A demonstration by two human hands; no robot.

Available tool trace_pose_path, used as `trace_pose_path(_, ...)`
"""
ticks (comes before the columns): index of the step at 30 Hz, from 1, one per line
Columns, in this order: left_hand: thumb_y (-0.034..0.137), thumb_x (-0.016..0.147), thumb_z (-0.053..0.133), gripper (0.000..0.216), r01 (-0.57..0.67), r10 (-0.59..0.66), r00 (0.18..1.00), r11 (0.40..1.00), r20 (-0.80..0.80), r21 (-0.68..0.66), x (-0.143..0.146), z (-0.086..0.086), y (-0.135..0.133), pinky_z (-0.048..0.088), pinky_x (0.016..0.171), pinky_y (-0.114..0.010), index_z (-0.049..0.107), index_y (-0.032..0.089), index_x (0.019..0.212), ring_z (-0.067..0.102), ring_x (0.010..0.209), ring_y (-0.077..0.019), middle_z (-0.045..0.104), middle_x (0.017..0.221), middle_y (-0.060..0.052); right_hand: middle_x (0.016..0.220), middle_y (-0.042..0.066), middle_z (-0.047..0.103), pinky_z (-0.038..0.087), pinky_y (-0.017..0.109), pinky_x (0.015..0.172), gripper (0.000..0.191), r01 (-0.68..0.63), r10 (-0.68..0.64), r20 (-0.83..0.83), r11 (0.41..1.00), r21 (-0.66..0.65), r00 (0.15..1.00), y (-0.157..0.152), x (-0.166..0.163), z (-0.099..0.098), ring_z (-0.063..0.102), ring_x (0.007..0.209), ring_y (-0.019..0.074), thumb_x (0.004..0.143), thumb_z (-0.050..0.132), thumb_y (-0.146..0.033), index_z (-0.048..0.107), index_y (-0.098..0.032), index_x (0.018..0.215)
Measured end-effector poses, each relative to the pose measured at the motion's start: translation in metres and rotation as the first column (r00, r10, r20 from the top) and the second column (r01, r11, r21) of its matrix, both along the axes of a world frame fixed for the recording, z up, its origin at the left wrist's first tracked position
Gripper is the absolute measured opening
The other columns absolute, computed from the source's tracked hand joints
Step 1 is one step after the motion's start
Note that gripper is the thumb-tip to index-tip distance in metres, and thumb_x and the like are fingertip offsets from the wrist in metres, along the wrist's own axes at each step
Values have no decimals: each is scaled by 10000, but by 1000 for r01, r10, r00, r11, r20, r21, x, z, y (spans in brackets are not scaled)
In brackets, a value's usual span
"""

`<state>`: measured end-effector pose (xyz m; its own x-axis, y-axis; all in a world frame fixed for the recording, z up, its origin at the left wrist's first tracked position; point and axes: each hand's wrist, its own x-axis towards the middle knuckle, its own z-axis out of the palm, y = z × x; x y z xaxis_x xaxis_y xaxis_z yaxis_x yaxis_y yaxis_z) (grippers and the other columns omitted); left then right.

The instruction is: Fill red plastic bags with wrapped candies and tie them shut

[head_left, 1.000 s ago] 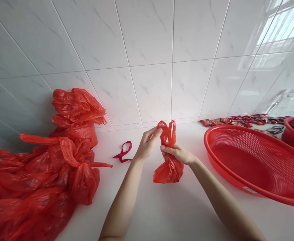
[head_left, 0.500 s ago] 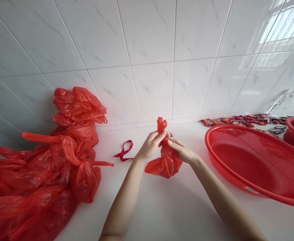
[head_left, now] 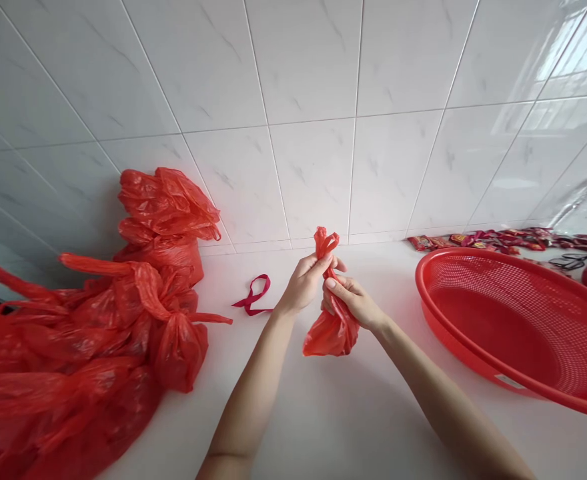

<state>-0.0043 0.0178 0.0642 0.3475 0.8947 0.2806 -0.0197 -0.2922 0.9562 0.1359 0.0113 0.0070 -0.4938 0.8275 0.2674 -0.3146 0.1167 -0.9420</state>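
A small red plastic bag (head_left: 331, 330) hangs above the white counter between both of my hands. My left hand (head_left: 306, 283) pinches the bag's twisted handles just below their tip, which sticks up above my fingers. My right hand (head_left: 352, 300) grips the bag's neck right beside it, fingers closed round the plastic. The filled bottom of the bag droops below my right hand. What is inside the bag is hidden.
A heap of tied red plastic bags (head_left: 88, 333) fills the left side against the tiled wall. A dark red ribbon (head_left: 253, 297) lies on the counter. A large red mesh basket (head_left: 523, 327) stands at the right, with small red packets (head_left: 493, 240) behind it.
The bag's two upright handle loops have been gathered and twisted into one bunch. My hands have closed in together on the neck, and the view has shifted slightly right.
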Motion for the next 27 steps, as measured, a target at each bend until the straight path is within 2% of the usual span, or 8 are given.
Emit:
trace_pose_path(5,466,950,555,312,-31,28,988,999,149,15,-6,3,1,463,840,-313,558,198,791,642,862,-192,693,816,-39,709,-38,521,425,257,604,363,-58,39,210,995,84,977,-2,10,12,500,628,108,861,712,-502,552,-183,800)
trace_pose_path(8,493,926,596,326,-22,21,979,1000,204,3,-9,7,-1,490,787,-313,560,198,792,652,819,-195,670,765,-29,804,-2,589,472,279,656,359,-42,14,274,994,97,962,-2,12,14,569,726,147,860,701,-512,584,-174,895)
trace_pose_path(13,499,910,629,340,-15,16,973,1000,230,-6,-11,10,-3,500,740,-294,568,189,785,644,760,-176,619,712,-10,750,-12,546,452,281,627,422,-35,3,302,994,100,953,-1,8,7,530,677,135,894,612,-592,538,-184,811)
trace_pose_path(21,509,912,628,348,8,-6,966,1000,257,-8,-11,11,-9,513,702,-282,587,187,789,634,707,-159,584,668,5,716,-19,530,472,301,623,394,-13,-43,315,985,174,948,-7,1,5,504,637,133,938,557,-568,521,-204,792)
trace_pose_path(23,513,903,643,344,-1,4,959,1000,285,-13,-16,14,-15,516,679,-278,595,189,798,632,686,-155,584,659,10,851,16,619,527,332,716,339,-65,-6,312,974,217,950,-9,4,11,592,753,165,931,597,-528,592,-192,982)
trace_pose_path(25,523,876,676,351,-51,49,946,999,320,-2,-25,22,-23,523,653,-278,605,189,798,628,653,-152,584,639,15,1118,75,664,536,410,903,471,-73,-19,320,960,271,947,-11,10,17,642,1021,233,897,663,-494,556,-218,1264)
trace_pose_path(27,534,838,719,369,-168,139,928,984,347,56,-41,36,-32,530,626,-278,621,183,780,618,611,-146,586,610,17,1320,108,616,462,481,1059,611,2,-115,319,943,333,941,-11,19,23,569,1255,279,868,702,-482,487,-263,1396)
